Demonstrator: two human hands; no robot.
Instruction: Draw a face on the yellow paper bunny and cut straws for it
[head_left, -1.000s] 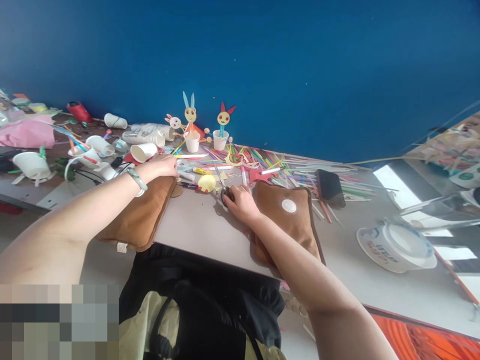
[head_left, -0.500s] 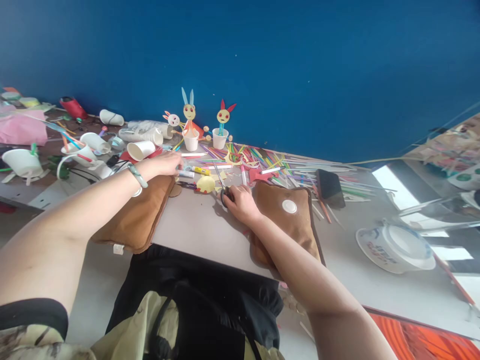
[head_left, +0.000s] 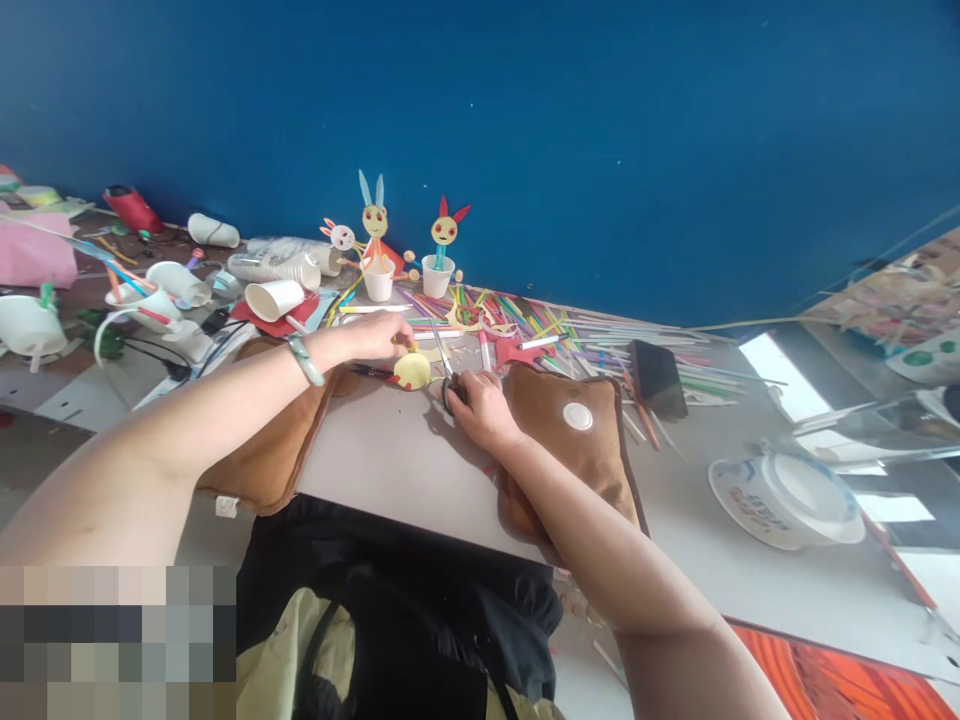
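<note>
My right hand (head_left: 486, 408) grips scissors (head_left: 441, 350) by their dark handles, with the blades pointing away from me. My left hand (head_left: 381, 336) bends its fingers downward just beyond a round yellow paper piece (head_left: 412, 371). Its fingertips are drawn together, and what they hold, if anything, is hidden. The yellow piece has small red marks along its edge and lies left of the scissors. Dark pens (head_left: 373, 371) lie beside it, below my left hand. My forearms pass over two brown cushions, the left cushion (head_left: 259, 462) and the right cushion (head_left: 581, 460).
Two paper cups with rabbit figures, one blue-eared (head_left: 377, 280) and one red-eared (head_left: 438, 277), stand by the blue wall. Coloured sticks (head_left: 592, 340) spread across the back. A dark box (head_left: 658, 378) and a white bowl (head_left: 787, 495) sit right. Several paper cups (head_left: 274, 299) clutter the left.
My left hand has moved right, from beside the white marker to just above the round yellow piece, covering where the yellow marker lay. My right hand keeps the scissors in nearly the same place.
</note>
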